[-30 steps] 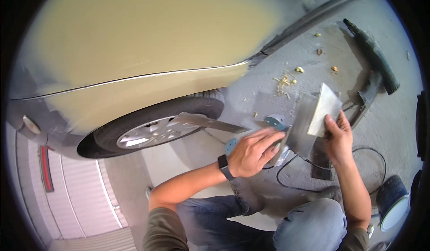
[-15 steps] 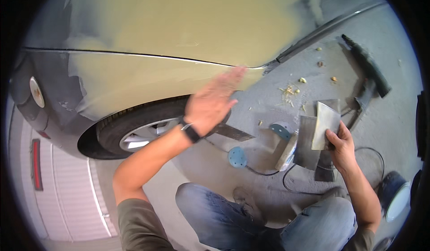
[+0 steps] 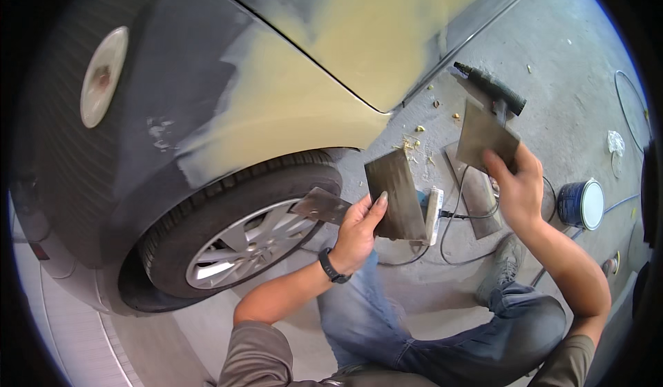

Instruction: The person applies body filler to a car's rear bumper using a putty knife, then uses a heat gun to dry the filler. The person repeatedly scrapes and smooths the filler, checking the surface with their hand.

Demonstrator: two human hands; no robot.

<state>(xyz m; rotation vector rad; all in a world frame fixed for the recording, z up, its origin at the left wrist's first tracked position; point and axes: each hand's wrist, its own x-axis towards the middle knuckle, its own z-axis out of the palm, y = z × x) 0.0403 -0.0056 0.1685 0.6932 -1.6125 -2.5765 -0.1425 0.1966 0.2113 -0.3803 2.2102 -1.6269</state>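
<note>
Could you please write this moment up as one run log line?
left grip: holds dark plate | right grip: holds second plate | car: yellowish patch above wheel | floor: black tool, blue bucket

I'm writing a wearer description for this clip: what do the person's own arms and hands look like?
Both the left hand and right hand are bare, with no gloves. A dark band circles the left wrist; nothing shows on the right one. The left sleeve and right sleeve are short and drab grey-green, leaving the forearms uncovered.
</note>
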